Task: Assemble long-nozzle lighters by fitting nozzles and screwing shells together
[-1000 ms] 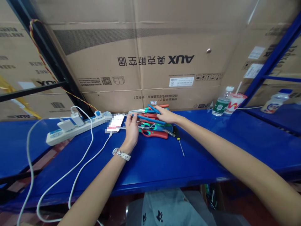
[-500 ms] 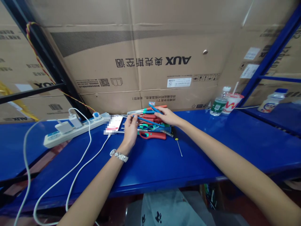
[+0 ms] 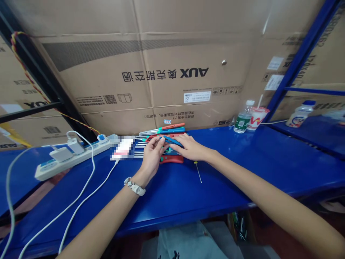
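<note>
Left hand [image 3: 152,156]: thumb and fingers are closing narrowly on the left end of a slim, elongated blue tool [image 3: 172,141]. A pale metallic wristband [image 3: 135,187] is circling that wrist. Right hand [image 3: 192,147]: it is resting palm down over the tool's right end, fingers extended and close together; whether it is gripping, cannot tell. The blue tool is sitting between the hands, above a pile of hand tools, toward the table's back edge.

Around the hands: a screwdriver with an orange-red handle [image 3: 176,126] and a blue-handled tool [image 3: 174,131] are lying behind the fingers, shafts pointing left. A red curved handle [image 3: 174,159] is showing in front of them. A thin metal screwdriver shaft with a yellow collar [image 3: 198,172] is pointing toward the table's front edge, its handle hidden by the right hand.

Farther left: a white-screened phone [image 3: 124,146], partly pixelated, is lying near the back edge, a white cable [image 3: 116,163] attached. A long white power strip [image 3: 107,144] is running toward the left edge of the blue table [image 3: 167,201].

Near the back right corner, a clear green-labelled bottle [image 3: 242,122] and a red-and-white cup with a straw [image 3: 255,120] are standing side by side.
</note>
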Available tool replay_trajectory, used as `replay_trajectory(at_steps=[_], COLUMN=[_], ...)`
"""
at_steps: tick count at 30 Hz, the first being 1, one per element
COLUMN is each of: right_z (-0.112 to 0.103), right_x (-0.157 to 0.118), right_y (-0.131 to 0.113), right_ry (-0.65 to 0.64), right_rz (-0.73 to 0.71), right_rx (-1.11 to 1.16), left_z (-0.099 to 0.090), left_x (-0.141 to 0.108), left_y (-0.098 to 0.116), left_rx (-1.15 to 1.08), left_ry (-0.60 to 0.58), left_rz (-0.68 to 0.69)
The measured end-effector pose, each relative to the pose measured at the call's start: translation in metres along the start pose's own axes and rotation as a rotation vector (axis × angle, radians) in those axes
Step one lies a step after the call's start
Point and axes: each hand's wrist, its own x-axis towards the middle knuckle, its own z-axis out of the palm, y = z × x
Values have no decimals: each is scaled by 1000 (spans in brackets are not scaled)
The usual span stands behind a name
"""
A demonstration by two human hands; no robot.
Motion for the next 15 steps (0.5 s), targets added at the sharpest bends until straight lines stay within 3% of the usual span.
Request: replay_trajectory(at_steps=[4, 8, 11, 15], right_z=[-15, -32, -45, -56], right_x=[-13, -28, -36, -32], right_y=[6, 32, 67, 113], right_ry=[-1, 58, 71, -45], right_rz=[-47, 50, 139, 272], right_rx=[55, 42, 1, -30], left_z=[12, 26, 39, 49], left_x=[5, 20, 38, 66], left_y=[-1, -6, -14, -29], left_rx=[64, 237, 420, 804], left_ry=[-73, -159, -250, -395], left_rz=[-15, 8, 124, 366])
